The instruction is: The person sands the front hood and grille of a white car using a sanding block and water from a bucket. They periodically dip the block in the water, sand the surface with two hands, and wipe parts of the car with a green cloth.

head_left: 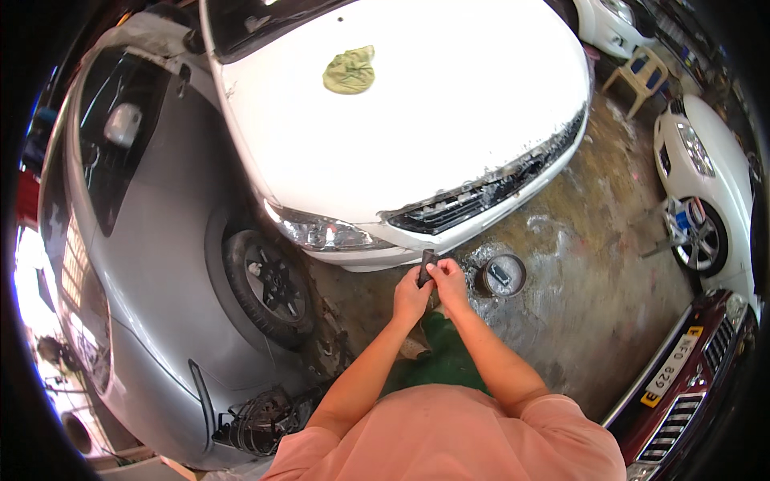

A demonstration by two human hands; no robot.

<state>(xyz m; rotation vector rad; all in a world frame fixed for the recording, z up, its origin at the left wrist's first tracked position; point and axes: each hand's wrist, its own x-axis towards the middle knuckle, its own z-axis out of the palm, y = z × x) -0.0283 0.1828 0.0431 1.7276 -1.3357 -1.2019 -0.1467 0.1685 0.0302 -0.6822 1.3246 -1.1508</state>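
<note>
Both of my hands are in front of me, near the white car's front bumper. A small dark oblong piece (pixel 427 263), perhaps sandpaper or a block, stands up between them; its exact kind I cannot make out. My left hand (pixel 411 297) grips it from the left, fingers closed. On the other side, my right hand (pixel 451 282) pinches it with closed fingers. Beyond them is the white car's hood (pixel 417 120), with a crumpled green cloth (pixel 350 70) lying on it. The hood's front edge looks wet and speckled above the dark grille (pixel 473 200).
A round bucket (pixel 523 282) with a dark object inside stands on the wet floor (pixel 577 321), right of my hands. To the left is a grey car (pixel 168 272). White and maroon cars (pixel 682 377) line the right side, with a beige plastic chair (pixel 639 76) farther back.
</note>
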